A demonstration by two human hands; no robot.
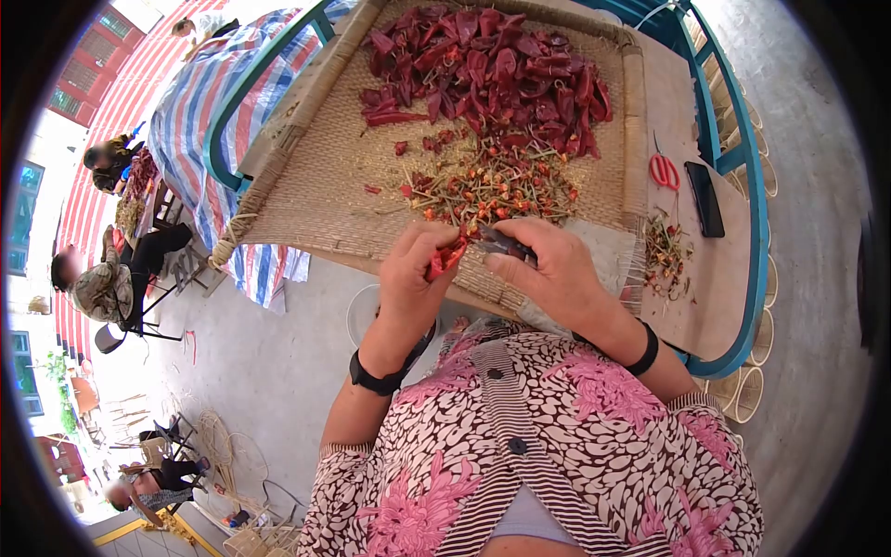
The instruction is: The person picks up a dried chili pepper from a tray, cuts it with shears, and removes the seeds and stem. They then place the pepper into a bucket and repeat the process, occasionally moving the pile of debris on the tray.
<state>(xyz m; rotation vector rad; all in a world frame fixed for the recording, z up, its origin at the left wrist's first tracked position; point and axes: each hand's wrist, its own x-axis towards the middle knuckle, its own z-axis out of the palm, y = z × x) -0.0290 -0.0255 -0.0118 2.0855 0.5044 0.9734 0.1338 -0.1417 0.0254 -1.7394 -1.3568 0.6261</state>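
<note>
Both of my hands are close together over the near edge of a woven tray (325, 186). My left hand (408, 269) is closed round a red dried pepper (446, 259). In my right hand (549, 265) is a small dark metal tool (504, 243), its tip at the pepper's top end. Just beyond my fingers lies a heap of cut stems (497, 186) with red and orange bits. A larger pile of dark red peppers (492, 70) covers the tray's far part.
Red-handled scissors (665, 172), a black phone (705, 200) and scattered stems (666, 255) lie on the board right of the tray. Teal metal rails (756, 251) border it. A pale bowl (364, 316) is below the tray. Several people sit at the left.
</note>
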